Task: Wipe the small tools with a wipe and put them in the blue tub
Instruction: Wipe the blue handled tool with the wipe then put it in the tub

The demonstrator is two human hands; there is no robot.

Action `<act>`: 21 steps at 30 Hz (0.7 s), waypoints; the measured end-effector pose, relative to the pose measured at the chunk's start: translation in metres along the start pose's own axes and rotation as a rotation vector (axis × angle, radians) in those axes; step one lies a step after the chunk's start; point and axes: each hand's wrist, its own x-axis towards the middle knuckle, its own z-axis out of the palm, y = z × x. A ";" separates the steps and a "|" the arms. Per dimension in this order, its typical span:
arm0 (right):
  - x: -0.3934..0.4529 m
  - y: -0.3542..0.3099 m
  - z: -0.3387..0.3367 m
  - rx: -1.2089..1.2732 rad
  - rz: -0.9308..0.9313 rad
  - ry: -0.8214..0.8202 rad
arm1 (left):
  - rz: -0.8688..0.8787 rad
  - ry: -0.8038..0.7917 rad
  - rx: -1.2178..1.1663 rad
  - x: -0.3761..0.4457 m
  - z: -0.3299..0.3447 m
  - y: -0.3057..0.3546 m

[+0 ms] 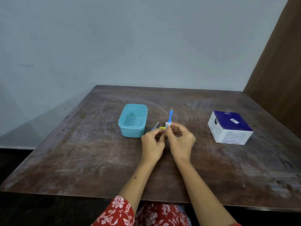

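The blue tub (pixel 132 121) stands open on the table, left of centre, with nothing visible inside. Right beside it lies a small pile of tools (pixel 160 125), metal blades with a yellow part, partly hidden behind my fingers. My right hand (pixel 180 142) pinches a slim blue tool (pixel 170 117) with a white base and thin metal tip, held upright. My left hand (pixel 152 143) has its fingertips closed at the tool's white lower end, next to the pile; a bit of white shows between the fingers.
A blue-and-white cardboard box (pixel 230 128) sits at the right of the worn dark wooden table (pixel 97 152). A grey wall runs behind the table and a brown panel stands at the far right. My patterned red clothing shows below the front edge.
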 end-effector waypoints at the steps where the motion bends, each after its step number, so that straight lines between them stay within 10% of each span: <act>1: 0.000 0.000 0.000 0.014 -0.001 0.018 | 0.014 -0.013 0.006 0.000 0.000 0.000; 21: 0.001 0.003 0.001 -0.012 -0.044 -0.002 | 0.122 0.035 0.068 0.000 0.000 -0.001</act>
